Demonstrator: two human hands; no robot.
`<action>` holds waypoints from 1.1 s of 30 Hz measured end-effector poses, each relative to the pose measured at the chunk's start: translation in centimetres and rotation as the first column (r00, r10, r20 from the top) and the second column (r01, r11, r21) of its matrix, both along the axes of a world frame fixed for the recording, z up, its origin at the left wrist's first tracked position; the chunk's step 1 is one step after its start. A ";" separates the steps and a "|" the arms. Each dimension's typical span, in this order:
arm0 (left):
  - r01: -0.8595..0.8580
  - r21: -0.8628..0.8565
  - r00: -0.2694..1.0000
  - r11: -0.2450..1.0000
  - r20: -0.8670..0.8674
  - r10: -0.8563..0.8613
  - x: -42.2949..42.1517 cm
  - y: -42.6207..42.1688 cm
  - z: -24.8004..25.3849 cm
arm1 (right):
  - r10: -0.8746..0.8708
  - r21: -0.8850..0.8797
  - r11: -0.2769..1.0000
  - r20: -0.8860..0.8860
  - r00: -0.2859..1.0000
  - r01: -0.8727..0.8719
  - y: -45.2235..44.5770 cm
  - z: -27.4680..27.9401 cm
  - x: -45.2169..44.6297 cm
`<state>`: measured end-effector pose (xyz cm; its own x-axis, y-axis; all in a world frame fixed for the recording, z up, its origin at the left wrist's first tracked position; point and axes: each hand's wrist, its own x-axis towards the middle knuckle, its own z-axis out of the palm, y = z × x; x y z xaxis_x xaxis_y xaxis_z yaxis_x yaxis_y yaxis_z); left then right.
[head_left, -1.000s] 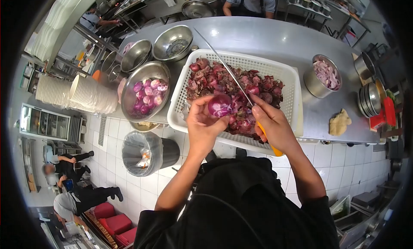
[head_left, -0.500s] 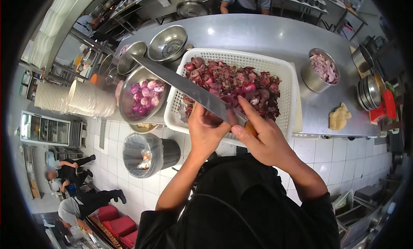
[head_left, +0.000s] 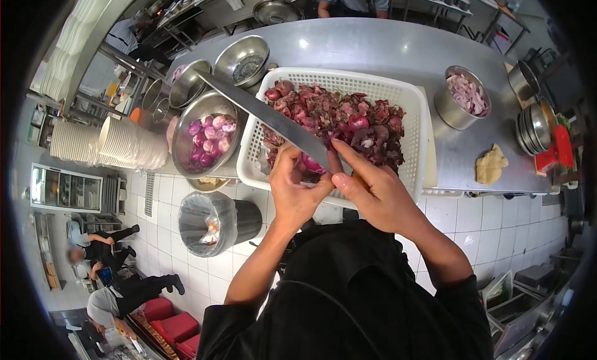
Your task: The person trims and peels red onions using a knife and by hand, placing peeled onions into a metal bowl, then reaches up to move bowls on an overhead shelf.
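My right hand (head_left: 376, 192) is closed around a large kitchen knife (head_left: 273, 120), whose blade points to the upper left. Between the fingers of my left hand (head_left: 293, 184) sits a red onion (head_left: 313, 164), partly hidden by the blade and fingers. The blade's heel is right at this onion; I cannot tell if it cuts in. Both hands are over the near edge of a white perforated basket (head_left: 407, 108), full of onion skins (head_left: 326, 111) and some whole red onions. Peeled purple onions (head_left: 211, 139) fill a steel bowl (head_left: 186, 158) left of the basket.
Steel bowls (head_left: 242, 58) stand at the back left of the steel table (head_left: 348, 39). A pot (head_left: 460, 114) of onion pieces and a crumpled cloth (head_left: 492, 165) are on the right. A lined bin (head_left: 205, 238) stands on the floor. Across the table is a person (head_left: 354, 2).
The knife blade has tilted and shifted slightly right, so more of the onion in my left hand shows. My right hand has shifted a little; its grip on the knife remains.
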<state>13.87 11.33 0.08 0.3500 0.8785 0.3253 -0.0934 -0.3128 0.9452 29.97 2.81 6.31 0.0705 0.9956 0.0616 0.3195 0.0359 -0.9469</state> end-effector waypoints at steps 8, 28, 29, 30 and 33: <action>0.023 0.193 0.999 0.981 0.032 -0.030 0.3 0.4 0.8 | -0.130 -0.343 0.939 -0.340 0.931 0.006 1.6 -1.1 2.2; -0.098 0.308 0.976 0.946 -0.157 0.152 0.8 1.0 0.6 | -0.006 -0.071 0.997 0.007 1.000 0.007 -0.5 0.7 0.5; -0.103 0.305 0.976 0.947 -0.154 0.155 0.9 1.0 0.6 | -0.006 -0.074 0.997 0.001 1.000 0.006 -0.5 0.7 0.5; -0.108 0.300 0.976 0.948 -0.151 0.159 0.9 0.9 0.6 | -0.008 -0.068 0.998 0.007 1.000 0.008 -0.5 0.6 0.5; -0.095 0.388 0.973 0.917 -0.160 0.169 0.7 1.2 0.6 | -0.007 -0.066 0.998 0.021 1.000 0.008 -0.4 0.5 0.4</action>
